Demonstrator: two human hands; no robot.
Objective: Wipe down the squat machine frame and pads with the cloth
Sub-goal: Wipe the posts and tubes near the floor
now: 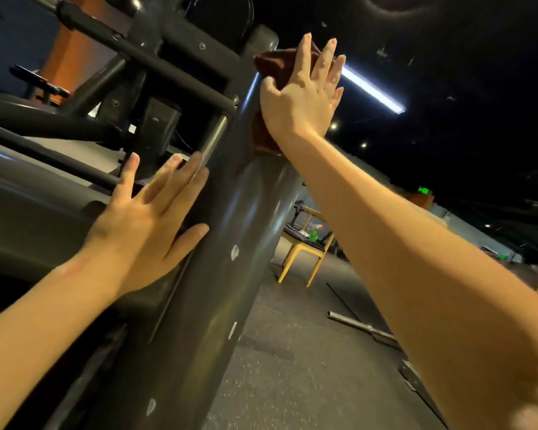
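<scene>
A thick dark grey upright of the squat machine frame (230, 237) runs diagonally through the middle of the head view. A dark red cloth (269, 65) lies against its upper part. My right hand (302, 91) presses the cloth flat onto the post, fingers straight and spread, thumb wrapped at the post's edge. Lower down, my left hand (149, 218) rests flat on the left side of the same post, fingers spread, holding nothing. Black crossbars (156, 62) of the machine branch off to the upper left.
A yellow-legged wooden chair (308, 246) with a green spray bottle (314, 234) on it stands behind the post. A steel bar (361, 325) lies on the grey gym floor at right. A ceiling light strip (373, 88) glows overhead.
</scene>
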